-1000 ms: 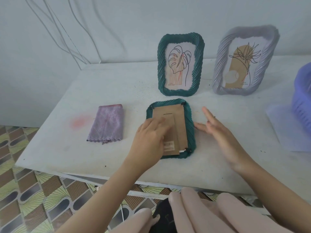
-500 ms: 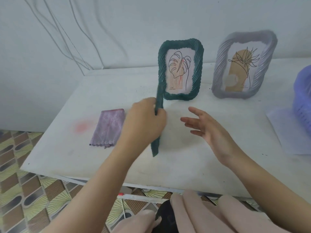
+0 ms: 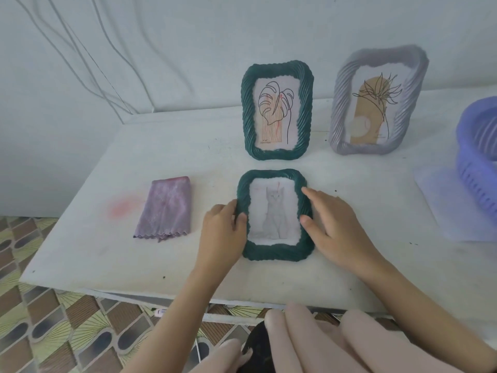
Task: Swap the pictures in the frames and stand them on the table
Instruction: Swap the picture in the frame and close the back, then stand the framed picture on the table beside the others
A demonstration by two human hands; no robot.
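**Trainee:** Where's the workpiece?

**Technician:** The cat frame lies flat, picture side up, on the counter. It is just in front of the leaf frame, on the person's side. The leaf frame stands upright, and the grey frame stands upright near it on the right.

**Trainee:** Hand condition?

**Technician:** The left hand grips the cat frame's left rim, thumb on the front and fingers curled round the edge. The right hand lies mostly straight, with thumb and forefinger pressing on the right rim. It encloses nothing.

**Trainee:** Which step is this?

**Technician:** Probably standing the last frame. Two frames are up, and this one has a picture fitted but lies down. Its back is hidden, so the state of the prop cannot be told.

**Trainee:** What does the next move need?

**Technician:** Raise the top edge, tilt the frame upright and check the prop behind it. Its top rim is close to the leaf frame's base, so lift without nudging that base. Set it down left of the leaf frame, short of the cloth.
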